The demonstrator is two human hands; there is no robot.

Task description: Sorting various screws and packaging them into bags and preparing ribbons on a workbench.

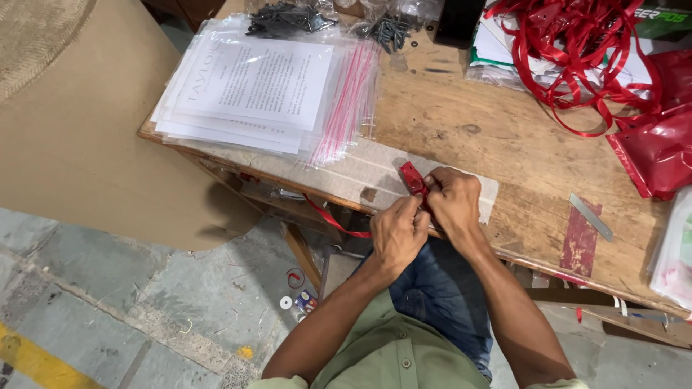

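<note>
My left hand [396, 234] and my right hand [453, 202] meet at the near edge of a worn wooden table [476, 130]. Both pinch a short piece of red ribbon [413, 178] that sticks up from between the fingers over a strip of taped cardboard [353, 173]. A longer tail of red ribbon [333, 218] hangs down from my left hand below the table edge.
A stack of clear zip bags with printed white sheets [252, 86] lies at the table's left. A tangle of red ribbon [577, 50] and red plastic bags [659, 144] fill the right. A metal blade [591, 216] lies near the right. Brown cardboard [79, 130] leans left, above the stone floor.
</note>
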